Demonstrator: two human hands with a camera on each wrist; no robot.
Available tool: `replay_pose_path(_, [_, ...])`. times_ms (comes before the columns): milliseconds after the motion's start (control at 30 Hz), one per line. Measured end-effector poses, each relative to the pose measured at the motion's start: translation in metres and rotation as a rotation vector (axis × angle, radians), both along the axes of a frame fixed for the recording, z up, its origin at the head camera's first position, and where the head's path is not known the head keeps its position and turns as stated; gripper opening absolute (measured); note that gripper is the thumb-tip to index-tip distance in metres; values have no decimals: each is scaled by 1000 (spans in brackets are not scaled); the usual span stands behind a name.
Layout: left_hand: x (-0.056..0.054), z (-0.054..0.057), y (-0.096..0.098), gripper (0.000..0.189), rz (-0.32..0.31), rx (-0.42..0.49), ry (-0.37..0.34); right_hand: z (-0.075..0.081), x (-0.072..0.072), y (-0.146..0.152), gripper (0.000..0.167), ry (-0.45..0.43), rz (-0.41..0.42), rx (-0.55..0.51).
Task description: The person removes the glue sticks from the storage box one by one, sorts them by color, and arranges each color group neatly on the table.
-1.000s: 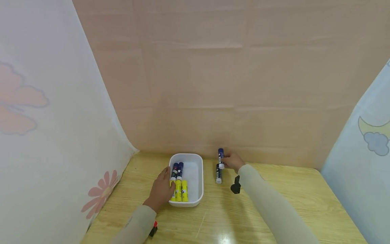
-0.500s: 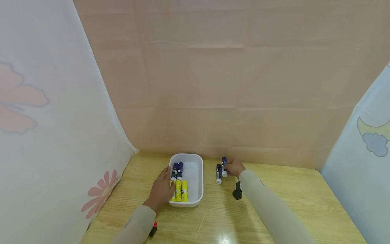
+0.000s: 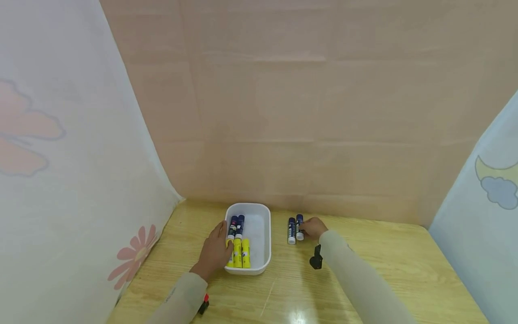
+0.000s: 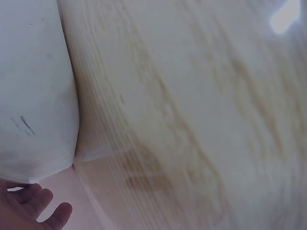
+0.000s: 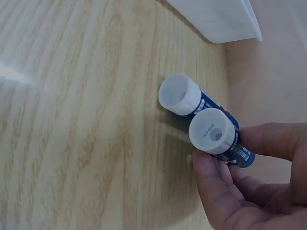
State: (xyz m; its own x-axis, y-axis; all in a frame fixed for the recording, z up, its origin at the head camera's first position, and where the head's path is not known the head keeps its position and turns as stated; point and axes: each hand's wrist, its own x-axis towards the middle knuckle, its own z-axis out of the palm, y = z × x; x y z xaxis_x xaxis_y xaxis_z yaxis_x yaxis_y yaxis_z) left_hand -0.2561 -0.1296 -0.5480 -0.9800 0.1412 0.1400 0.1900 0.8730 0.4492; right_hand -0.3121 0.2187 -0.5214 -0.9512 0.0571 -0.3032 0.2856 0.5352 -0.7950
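My right hand [image 3: 314,227] pinches a dark blue glue stick [image 3: 299,220] with a white end between thumb and fingers. A second blue glue stick [image 3: 292,230] lies close along its left side on the table; the right wrist view shows the held glue stick [image 5: 211,132] right beside the other glue stick [image 5: 180,94]. My left hand [image 3: 214,252] grips the left wall of a white plastic tray [image 3: 267,243], its thumb over the rim. Inside lie two dark glue sticks [image 3: 240,226] and, in front of them, several yellow glue sticks [image 3: 246,254], one partly hidden by the thumb.
The wood-grain table [image 3: 364,270] backs onto a beige sheet [image 3: 259,112]. White printed sheets stand at the left [image 3: 81,112] and right [image 3: 485,216]. Small black devices hang beside both wrists.
My right hand has moved the held glue stick slightly right and toward me, from above the other glue stick down to its right side. The left hand keeps its place on the tray.
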Motion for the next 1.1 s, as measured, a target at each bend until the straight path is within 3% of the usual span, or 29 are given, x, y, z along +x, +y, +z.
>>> replay_pose_path(333, [1,0,0,71,-4,-3,6,-1,5,-3,22,-19,-1,11])
replay_pose_path(800, [-2,-2,1,72,12,-10,-15,-1,6,-2,20,-12,40,132])
replay_pose_path(1100, [-1,-3,1,72,13,-12,-19,-5,7,-1,20,-5,44,152])
